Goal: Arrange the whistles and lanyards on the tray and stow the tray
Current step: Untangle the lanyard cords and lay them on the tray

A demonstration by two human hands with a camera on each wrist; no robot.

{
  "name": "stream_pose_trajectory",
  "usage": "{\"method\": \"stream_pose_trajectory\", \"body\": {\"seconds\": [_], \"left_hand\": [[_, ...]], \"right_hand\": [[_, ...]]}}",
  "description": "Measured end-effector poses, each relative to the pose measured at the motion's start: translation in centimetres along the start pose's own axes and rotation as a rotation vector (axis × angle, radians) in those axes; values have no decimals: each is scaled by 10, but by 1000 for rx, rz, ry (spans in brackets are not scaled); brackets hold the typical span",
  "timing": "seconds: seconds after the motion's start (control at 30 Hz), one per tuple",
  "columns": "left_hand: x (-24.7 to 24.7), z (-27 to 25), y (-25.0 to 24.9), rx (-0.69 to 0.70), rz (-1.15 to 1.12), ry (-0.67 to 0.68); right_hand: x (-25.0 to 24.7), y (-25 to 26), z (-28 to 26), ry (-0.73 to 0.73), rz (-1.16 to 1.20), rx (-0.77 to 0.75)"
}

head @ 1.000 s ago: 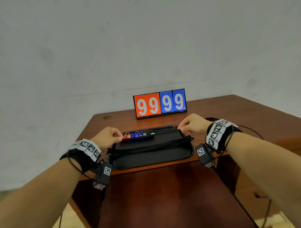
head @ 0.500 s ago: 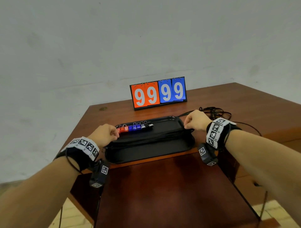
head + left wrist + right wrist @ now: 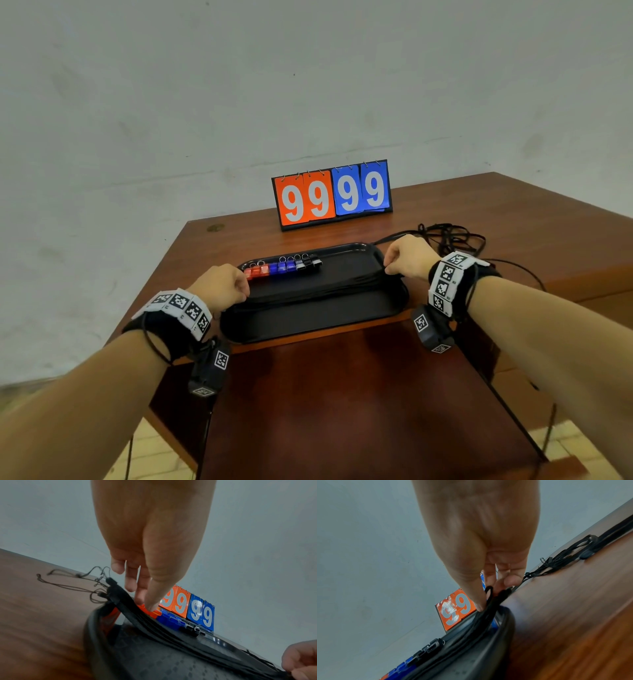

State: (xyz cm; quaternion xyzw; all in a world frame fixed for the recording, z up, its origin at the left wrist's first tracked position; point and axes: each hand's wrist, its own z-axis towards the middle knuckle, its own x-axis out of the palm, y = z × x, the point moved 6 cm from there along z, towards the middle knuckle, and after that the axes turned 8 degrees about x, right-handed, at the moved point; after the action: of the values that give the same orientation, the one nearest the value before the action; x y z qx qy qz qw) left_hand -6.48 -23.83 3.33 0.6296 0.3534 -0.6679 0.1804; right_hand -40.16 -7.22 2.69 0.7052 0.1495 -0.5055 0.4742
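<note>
The brown wooden table (image 3: pixel 445 219) carries a black tray (image 3: pixel 308 322) at its near edge, the scoreboard (image 3: pixel 332 195) behind it toward the far edge. A lanyard bundle (image 3: pixel 308 291) stretches across the tray: the right hand (image 3: pixel 407 255) pinches one end, the left hand (image 3: pixel 219 286) presses fingers (image 3: pixel 152 601) at the other. Coloured whistles (image 3: pixel 282 267) line the tray's far side.
</note>
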Motion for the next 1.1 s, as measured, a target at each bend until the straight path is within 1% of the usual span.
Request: {"method": "stream_pose_trajectory", "body": {"seconds": [0.13, 0.27, 0.4, 0.53, 0.73, 0.8, 0.9, 1.0, 1.1], "left_hand": [[-4, -1, -7, 18, -28, -39], [-11, 5, -26, 18, -46, -85], [-20, 21, -66, 56, -79, -149], [-18, 42, -117, 110, -135, -192], [9, 76, -200, 226, -181, -162], [21, 85, -227, 262, -183, -160], [39, 98, -262, 303, -189, -131], [55, 111, -289, 328, -199, -105], [66, 121, -310, 351, -192, -72]], "right_hand": [[-5, -2, -2, -24, 36, 19], [-19, -5, -7, -57, 84, -2], [-42, -17, -14, -109, 122, -14], [-72, -43, -18, -178, 146, 8], [-103, -107, -24, -163, 144, 116], [-109, -128, -26, -167, 143, 147], [-113, -156, -27, -134, 115, 180], [-111, -176, -26, -111, 119, 194], [-108, -183, -21, -73, 94, 178]]}}
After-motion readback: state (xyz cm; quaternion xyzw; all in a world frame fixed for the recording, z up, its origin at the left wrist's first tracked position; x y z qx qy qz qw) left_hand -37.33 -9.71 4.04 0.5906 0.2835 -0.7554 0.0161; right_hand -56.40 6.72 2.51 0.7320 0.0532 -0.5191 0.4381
